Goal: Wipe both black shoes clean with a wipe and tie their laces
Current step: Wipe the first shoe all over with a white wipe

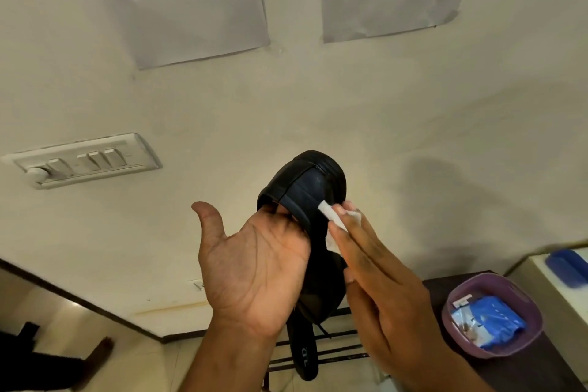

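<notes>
Currently 1 black shoe [305, 200] is raised in front of the wall, long axis running away from the camera, toe up. Left hand [254, 264] has fingers tucked inside its opening, gripping. Right hand [378, 280] lies just right of the shoe, fingers flat, pressing a white wipe [334, 226] on its side.

The left hand [254, 267] is raised palm up, thumb spread wide, its fingertips tucked inside the black shoe [305, 188]. The right hand [378, 283] lies flat against the shoe's right side, fingers extended, apparently pressing a white wipe [334, 223].
</notes>
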